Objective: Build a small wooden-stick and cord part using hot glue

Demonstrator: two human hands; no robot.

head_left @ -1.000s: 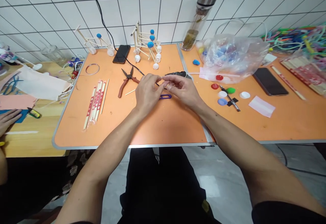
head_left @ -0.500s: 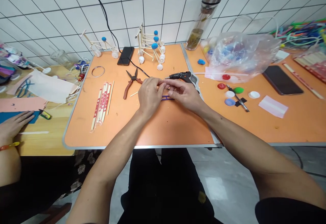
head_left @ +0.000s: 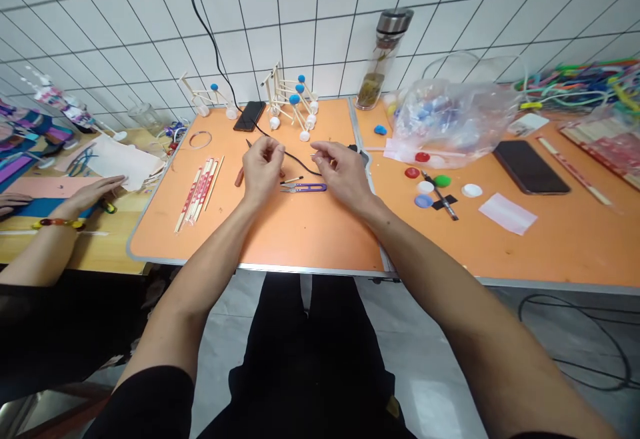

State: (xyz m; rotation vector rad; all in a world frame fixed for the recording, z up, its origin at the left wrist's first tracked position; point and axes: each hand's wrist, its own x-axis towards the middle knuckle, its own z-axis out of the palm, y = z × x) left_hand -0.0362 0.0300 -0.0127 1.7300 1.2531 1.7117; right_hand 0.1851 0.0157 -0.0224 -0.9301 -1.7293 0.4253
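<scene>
My left hand (head_left: 263,166) hangs over the orange table (head_left: 295,239), its fingers bunched above the red-handled pliers (head_left: 239,176), which it mostly hides. My right hand (head_left: 340,174) is a little to the right, close to a black glue gun (head_left: 359,152) that sits mostly behind it. Between and just below my hands lie purple-handled thread snips (head_left: 303,188), untouched, with a short wooden stick (head_left: 293,180) beside them. A black cable (head_left: 295,159) runs behind both hands.
Wrapped chopsticks (head_left: 197,192) lie left of my hands. Stick models with blue balls (head_left: 293,109) stand at the back. A plastic bag (head_left: 450,116) and bottle caps (head_left: 423,186) are on the right table. A co-worker's hand (head_left: 93,192) rests on pink paper at left.
My hands have drawn apart and lifted off the purple snips, which now lie fully visible on the table. The glue gun is more hidden behind my right hand.
</scene>
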